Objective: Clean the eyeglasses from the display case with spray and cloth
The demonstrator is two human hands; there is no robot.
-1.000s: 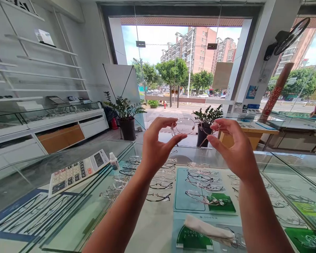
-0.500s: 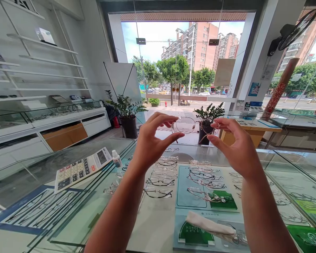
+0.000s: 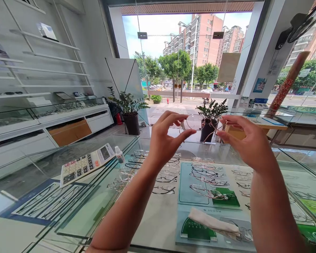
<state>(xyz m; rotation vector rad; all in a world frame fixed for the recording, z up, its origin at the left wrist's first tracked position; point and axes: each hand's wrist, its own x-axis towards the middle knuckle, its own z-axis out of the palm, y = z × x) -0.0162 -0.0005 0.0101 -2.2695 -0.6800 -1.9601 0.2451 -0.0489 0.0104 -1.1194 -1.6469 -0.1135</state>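
Note:
Thin-rimmed eyeglasses point(image 3: 194, 122) are held up in front of me above the glass counter, one side in each hand. My left hand point(image 3: 166, 136) pinches their left end between thumb and fingers. On the other side, my right hand point(image 3: 246, 142) grips the right end with thumb and fingertips. The fingers partly cover the frame's ends. Below the hands, several rows of eyeglasses point(image 3: 205, 172) lie in the display case. A rolled beige cloth point(image 3: 214, 222) rests near a green sign point(image 3: 197, 230) and another pair of glasses at the near side.
To the left on the glass counter point(image 3: 76, 225) are a calculator point(image 3: 88, 165) and a small white bottle point(image 3: 119, 155). Potted plants point(image 3: 131, 123) stand beyond the counter, before a glass door. Shelves point(image 3: 55, 61) line the left wall, and a fan point(image 3: 302, 26) hangs at upper right.
Both hands and the eyeglasses have shifted slightly right in view. The camera's view has also moved a little. Both hands keep their hold.

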